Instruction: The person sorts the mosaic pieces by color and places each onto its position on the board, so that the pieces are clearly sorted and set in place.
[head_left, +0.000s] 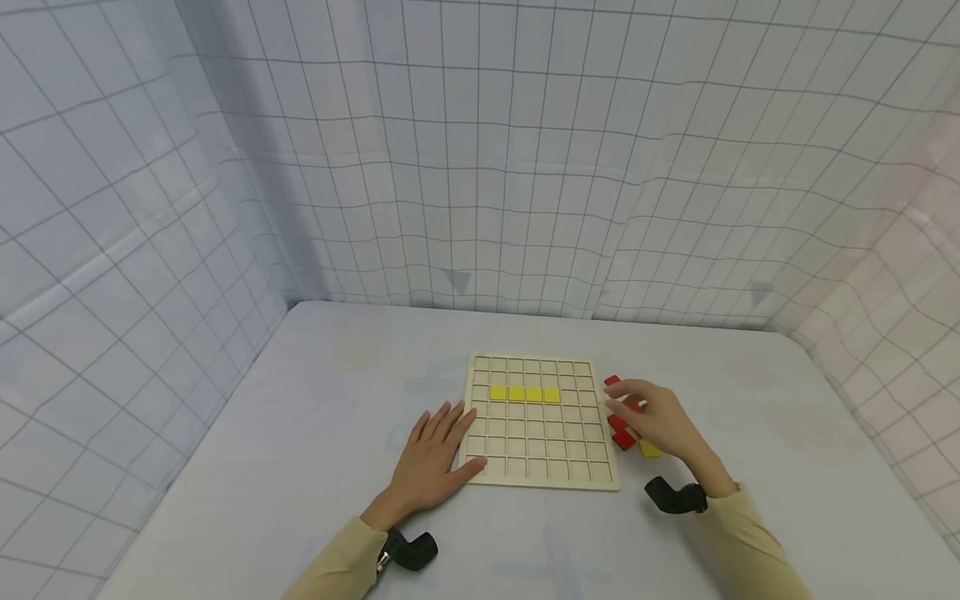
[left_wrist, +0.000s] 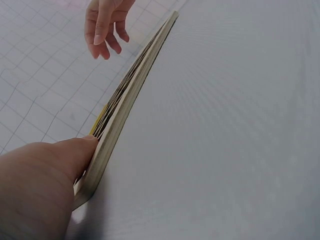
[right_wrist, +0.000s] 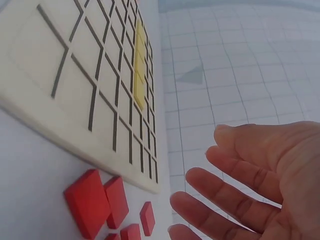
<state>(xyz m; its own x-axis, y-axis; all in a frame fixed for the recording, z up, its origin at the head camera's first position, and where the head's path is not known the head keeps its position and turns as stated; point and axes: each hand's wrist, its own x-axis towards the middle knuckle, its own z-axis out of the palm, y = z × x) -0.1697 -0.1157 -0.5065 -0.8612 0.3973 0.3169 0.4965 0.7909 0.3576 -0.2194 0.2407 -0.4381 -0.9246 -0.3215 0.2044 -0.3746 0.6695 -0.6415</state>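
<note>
A cream board [head_left: 537,461] with a grid of square cells lies flat on the table. Several yellow square tiles [head_left: 533,394] sit side by side in one of its upper rows. My left hand [head_left: 426,468] rests at the board's left edge with fingers spread, and its thumb [left_wrist: 70,156] lies over the rim. Just off the board's right side, my right hand [head_left: 652,417] hovers over loose red tiles [right_wrist: 88,204]. Its fingers are loosely bent with nothing between them. Part of the red group is hidden beneath this hand in the head view.
A loose yellow tile [head_left: 649,449] lies by the red ones, under the right wrist. White table surface [head_left: 315,442] extends around the board. Pale grid-patterned curtains [head_left: 495,167] hang behind the table and along both sides. Each wrist wears a black camera mount [head_left: 677,497].
</note>
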